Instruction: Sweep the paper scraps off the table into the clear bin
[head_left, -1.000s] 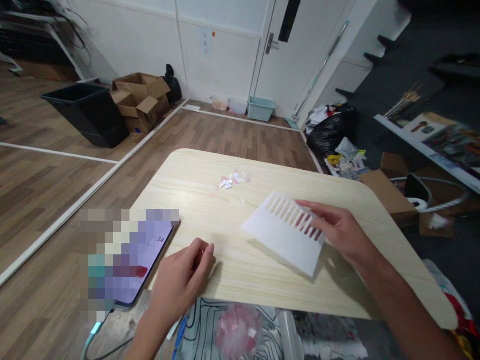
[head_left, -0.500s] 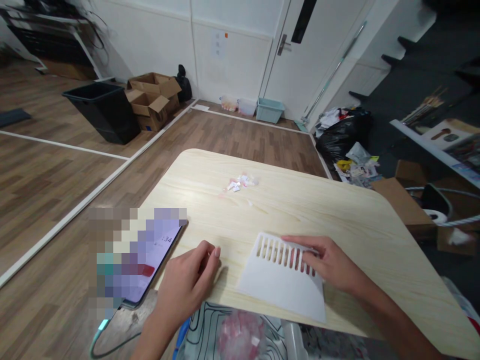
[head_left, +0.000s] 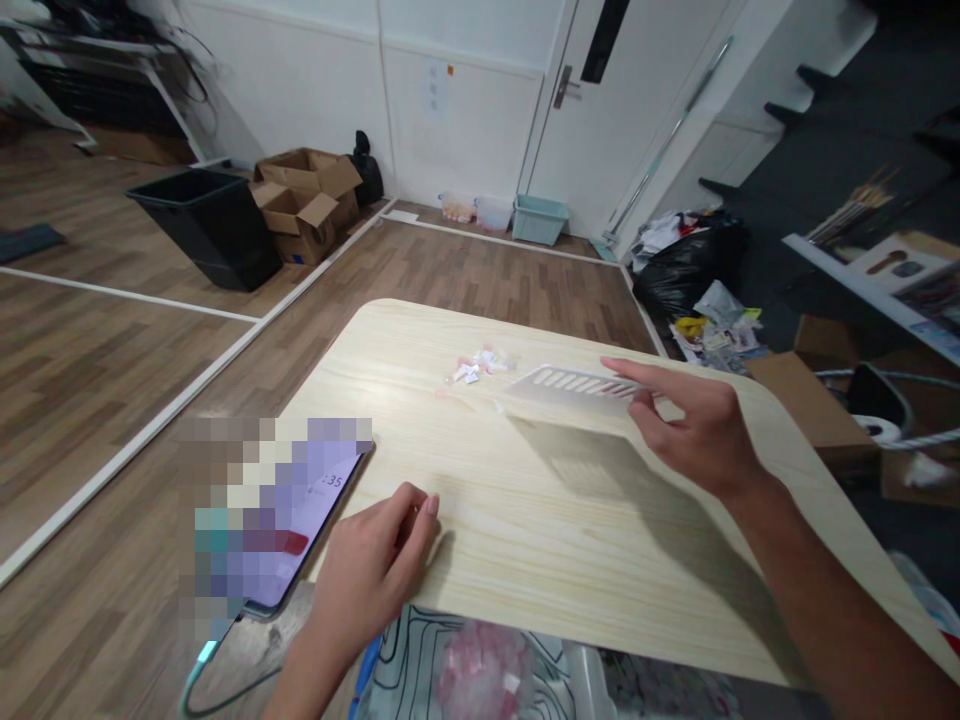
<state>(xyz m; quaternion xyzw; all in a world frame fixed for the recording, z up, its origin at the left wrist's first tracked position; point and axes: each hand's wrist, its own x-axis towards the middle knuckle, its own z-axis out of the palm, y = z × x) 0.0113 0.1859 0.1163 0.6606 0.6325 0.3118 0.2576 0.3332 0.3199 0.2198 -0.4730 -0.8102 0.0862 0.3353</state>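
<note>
1. Firmly enough to hold it up, the right hand pinches a white slotted panel at its right end, thumb below and index finger stretched along the top.
2. That panel hangs above the far-right half of the wood-grain table, tilted until it shows almost edge-on; its shadow falls on the tabletop, apart from it.
3. Near the table's front-left corner, the left hand is curled into a loose fist; whether anything is inside the curl cannot be told.
4. Toward the table's far edge, just beside the panel's left tip, lies a small heap of white and pink scraps.
5. Along the table's left edge a smartphone stands tilted, partly pixelated, with a cable at its lower end.
6. Below the table's front edge are a line-patterned cloth, a clear bundle with pink pieces and a clear plastic container.
7. Well beyond the table, to its left, stand a black bin and cardboard boxes; straight past its far edge, a pale blue tub; to its right, a black plastic bag.
</note>
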